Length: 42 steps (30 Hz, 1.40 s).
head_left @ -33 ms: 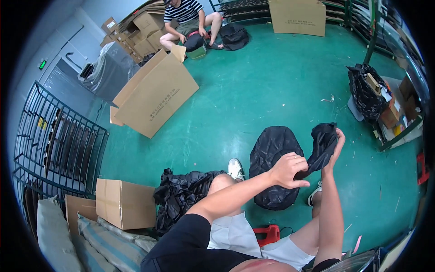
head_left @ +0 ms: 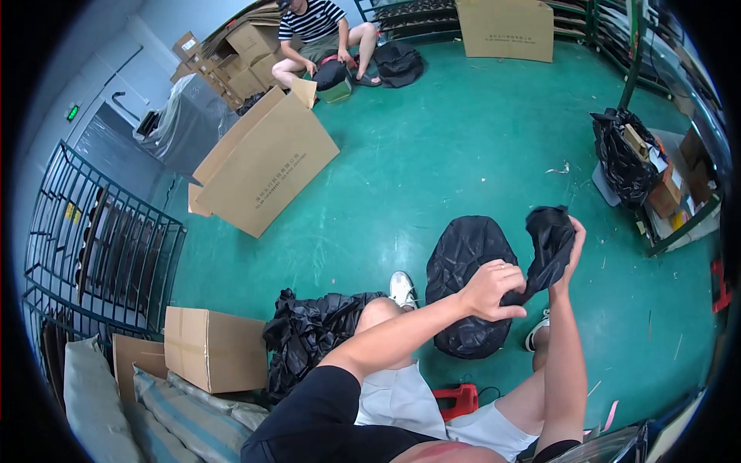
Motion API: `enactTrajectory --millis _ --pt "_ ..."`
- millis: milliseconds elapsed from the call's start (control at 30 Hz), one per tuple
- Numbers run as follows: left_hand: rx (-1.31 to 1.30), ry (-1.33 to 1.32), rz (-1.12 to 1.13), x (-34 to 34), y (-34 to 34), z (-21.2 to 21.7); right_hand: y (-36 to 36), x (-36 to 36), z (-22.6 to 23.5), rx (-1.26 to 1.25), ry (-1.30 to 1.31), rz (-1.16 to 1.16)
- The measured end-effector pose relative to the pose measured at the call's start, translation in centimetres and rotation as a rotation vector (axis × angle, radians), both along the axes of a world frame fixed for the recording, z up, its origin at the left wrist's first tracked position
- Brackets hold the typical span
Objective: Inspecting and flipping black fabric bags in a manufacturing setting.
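Black fabric point(head_left: 549, 243) is held up in the air: the left hand point(head_left: 495, 289) pinches its lower end, the right hand point(head_left: 571, 251) grips its outer edge. Below, a black oval bundle point(head_left: 467, 266) rests between white shoes point(head_left: 402, 288) on the green floor point(head_left: 463, 154).

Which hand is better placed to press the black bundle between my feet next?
Probably your left hand: it overlaps the black bundle in view, while your right hand touches the black cloth farther right.
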<state>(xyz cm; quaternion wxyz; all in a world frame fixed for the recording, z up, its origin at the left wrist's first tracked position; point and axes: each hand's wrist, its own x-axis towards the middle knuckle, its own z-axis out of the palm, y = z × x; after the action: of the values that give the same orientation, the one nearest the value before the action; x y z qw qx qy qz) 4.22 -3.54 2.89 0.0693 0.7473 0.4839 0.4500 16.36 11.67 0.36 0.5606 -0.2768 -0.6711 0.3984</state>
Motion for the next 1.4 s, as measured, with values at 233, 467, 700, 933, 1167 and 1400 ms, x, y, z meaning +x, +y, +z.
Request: enactTrajectory --millis 233,467,700,933,1167,1400 --pt "0.005 -0.152 0.677 -2.5 0.8 -0.1 -3.1 0.7 3.4 -0.415 0.125 0.684" --pt "-0.492 -0.635 0.467 -3.8 1.2 -2.9 -4.2 1.7 5.6 -0.784 0.232 0.827" --pt "-0.751 -1.538 -0.095 -5.0 1.3 -3.8 -4.2 2.4 5.8 -0.862 0.263 0.837" --pt "-0.841 -1.435 -0.176 -5.7 0.3 -1.7 -4.2 3.3 5.7 -0.891 0.270 0.842" --pt "-0.634 -1.288 -0.022 -5.4 0.9 -1.5 -4.2 3.6 5.9 -0.908 0.285 0.845" --pt "-0.512 -1.244 0.123 -6.1 1.6 -3.3 -4.3 3.9 6.1 -0.928 0.286 0.848"
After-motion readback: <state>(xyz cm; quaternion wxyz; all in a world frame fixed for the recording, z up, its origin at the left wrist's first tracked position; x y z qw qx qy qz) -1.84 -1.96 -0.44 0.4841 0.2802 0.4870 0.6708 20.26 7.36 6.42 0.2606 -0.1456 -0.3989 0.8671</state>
